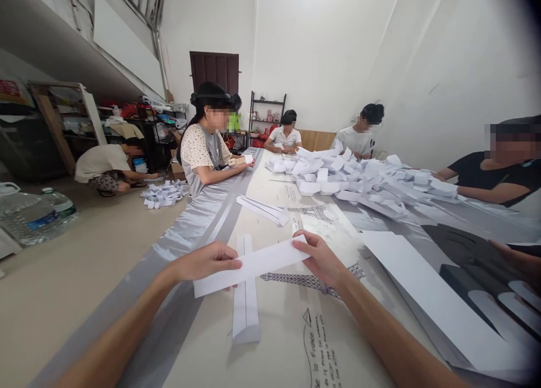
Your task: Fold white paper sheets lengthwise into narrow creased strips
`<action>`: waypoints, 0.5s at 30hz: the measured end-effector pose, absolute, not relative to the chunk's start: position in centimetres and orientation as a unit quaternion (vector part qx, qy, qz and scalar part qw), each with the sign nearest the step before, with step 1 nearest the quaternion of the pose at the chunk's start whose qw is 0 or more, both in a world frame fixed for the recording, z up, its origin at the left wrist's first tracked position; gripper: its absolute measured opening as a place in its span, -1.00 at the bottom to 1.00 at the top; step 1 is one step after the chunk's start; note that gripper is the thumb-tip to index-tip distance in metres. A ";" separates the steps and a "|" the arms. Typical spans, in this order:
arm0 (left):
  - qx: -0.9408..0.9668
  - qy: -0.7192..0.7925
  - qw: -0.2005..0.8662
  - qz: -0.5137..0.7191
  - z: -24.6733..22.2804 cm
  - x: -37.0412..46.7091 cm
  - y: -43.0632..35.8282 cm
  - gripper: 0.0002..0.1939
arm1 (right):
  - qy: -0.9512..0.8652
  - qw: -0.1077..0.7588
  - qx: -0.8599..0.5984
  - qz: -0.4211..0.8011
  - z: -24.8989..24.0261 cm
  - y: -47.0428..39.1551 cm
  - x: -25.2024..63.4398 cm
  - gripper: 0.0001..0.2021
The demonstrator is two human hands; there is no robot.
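Observation:
A flat white paper strip (266, 259) is stretched between my two hands above the table, slightly higher at its right end. My left hand (211, 262) pinches it left of its middle, thumb on top. At the upper right end, my right hand (319, 255) grips it between thumb and fingers. Beneath the strip, a folded white paper piece (245, 314) with a dark line along its length lies on the table; the strip covers its middle. Farther forward rest other long folded white paper strips (262, 209).
The table (203, 343) has a printed cloth. A large heap of folded white papers (350, 176) lies at its far right, and a white sheet (435, 292) nearer right. Several people sit around it; another person (110, 165) crouches at left by floor papers (164, 194). Water bottles (31, 213) stand far left.

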State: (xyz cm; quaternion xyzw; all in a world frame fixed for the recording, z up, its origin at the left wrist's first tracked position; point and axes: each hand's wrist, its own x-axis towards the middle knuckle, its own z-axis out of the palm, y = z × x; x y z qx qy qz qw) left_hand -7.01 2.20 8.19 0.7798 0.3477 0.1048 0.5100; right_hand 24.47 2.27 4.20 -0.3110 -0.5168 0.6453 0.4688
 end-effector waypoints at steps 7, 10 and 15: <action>0.804 0.330 0.480 0.116 8.6 -4.9 0.9 -0.45 | -0.538 0.447 -0.339 0.629 4.4 1.2 22.4 -0.80; 0.775 0.339 0.517 0.129 8.4 -3.5 0.0 -0.43 | -0.553 0.435 -0.342 0.622 3.9 0.7 20.9 -0.76; 0.722 0.357 0.571 0.158 7.7 -2.8 -0.2 -0.44 | -0.549 0.475 -0.367 0.581 2.9 1.3 20.6 -0.69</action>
